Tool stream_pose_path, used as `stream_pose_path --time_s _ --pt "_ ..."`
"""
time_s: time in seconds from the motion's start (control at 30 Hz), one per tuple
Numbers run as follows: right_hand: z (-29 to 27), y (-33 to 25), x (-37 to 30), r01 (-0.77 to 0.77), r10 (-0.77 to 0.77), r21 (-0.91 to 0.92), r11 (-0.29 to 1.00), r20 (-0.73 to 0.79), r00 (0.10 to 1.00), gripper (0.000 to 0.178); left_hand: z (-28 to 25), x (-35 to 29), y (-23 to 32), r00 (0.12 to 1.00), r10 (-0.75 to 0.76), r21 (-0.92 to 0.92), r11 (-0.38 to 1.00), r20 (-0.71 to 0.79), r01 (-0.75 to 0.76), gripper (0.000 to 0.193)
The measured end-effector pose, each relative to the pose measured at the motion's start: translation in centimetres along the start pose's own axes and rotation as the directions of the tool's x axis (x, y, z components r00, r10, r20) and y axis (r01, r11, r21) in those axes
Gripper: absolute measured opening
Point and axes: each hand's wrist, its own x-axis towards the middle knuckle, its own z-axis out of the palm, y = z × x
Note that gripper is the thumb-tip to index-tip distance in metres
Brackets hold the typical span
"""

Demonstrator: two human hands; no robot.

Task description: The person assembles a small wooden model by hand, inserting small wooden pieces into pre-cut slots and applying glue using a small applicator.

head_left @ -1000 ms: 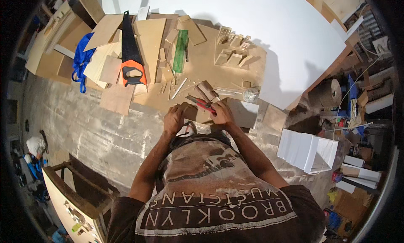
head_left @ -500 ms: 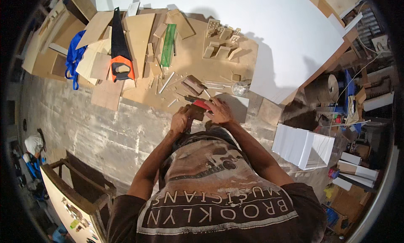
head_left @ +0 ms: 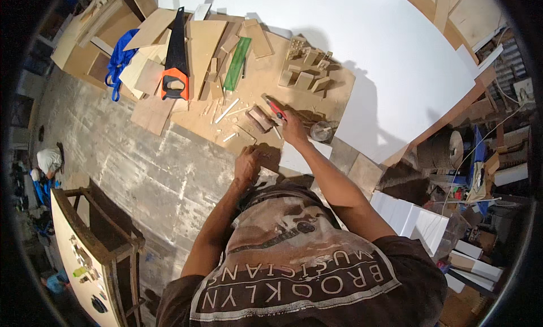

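My right hand (head_left: 294,129) is closed around a red utility knife (head_left: 275,107), which points away to the far left above the brown workboard (head_left: 195,115). My left hand (head_left: 247,164) is at the near edge of that board, its fingers curled; whatever they hold, if anything, is hidden. Just left of the right hand lies a small brown wooden block (head_left: 260,119). Thin light strips (head_left: 227,111) and wood scraps are scattered to its left. A clear round container (head_left: 321,131) stands right of the right hand, beside a white panel (head_left: 305,155) under that forearm.
A handsaw (head_left: 176,81) with an orange handle rests on wooden sheets at the left, beside blue cloth (head_left: 120,58). Farther back lie a green strip (head_left: 237,64) and small wooden pieces (head_left: 305,78). A large white sheet (head_left: 390,61) covers the far right. A person (head_left: 50,160) is at far left.
My right hand has moved forward, away from my left hand, carrying the red knife over the board. My left hand stays near the edge. The whole view has shifted slightly.
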Motion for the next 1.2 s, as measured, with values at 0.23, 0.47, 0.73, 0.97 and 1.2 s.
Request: stream_pose_path --time_s 0.23,0.47,0.73,0.97,1.2 --pt "2.6 2.0 2.6 -0.041 0.034 -0.185 0.982 -0.041 0.999 0.016 1.2 -0.2 1.7 0.992 -0.059 -0.040 0.998 -0.115 0.054 0.027" --pt "-2.4 -4.0 -2.1 0.245 -0.271 -0.173 0.954 -0.145 0.952 0.013 1.8 -1.5 -1.0 0.913 -0.279 -0.316 0.931 -0.298 0.181 0.018" --pt "-7.7 -2.5 -9.5 0.196 -0.239 0.380 0.904 0.069 0.969 0.015 -0.1 1.5 9.5 0.886 -0.406 -0.911 0.237 0.223 0.338 0.009" --pt "-10.2 -1.0 -11.0 0.223 -0.218 0.357 0.907 -0.055 0.974 0.011 1.4 2.6 12.9 0.904 -0.358 -0.929 0.191 0.236 0.318 0.009" --pt "-10.9 -1.0 -12.4 0.229 -0.200 0.396 0.889 -0.115 0.973 0.011 2.8 2.3 13.3 0.857 -0.401 -0.931 0.025 0.324 0.363 0.010"
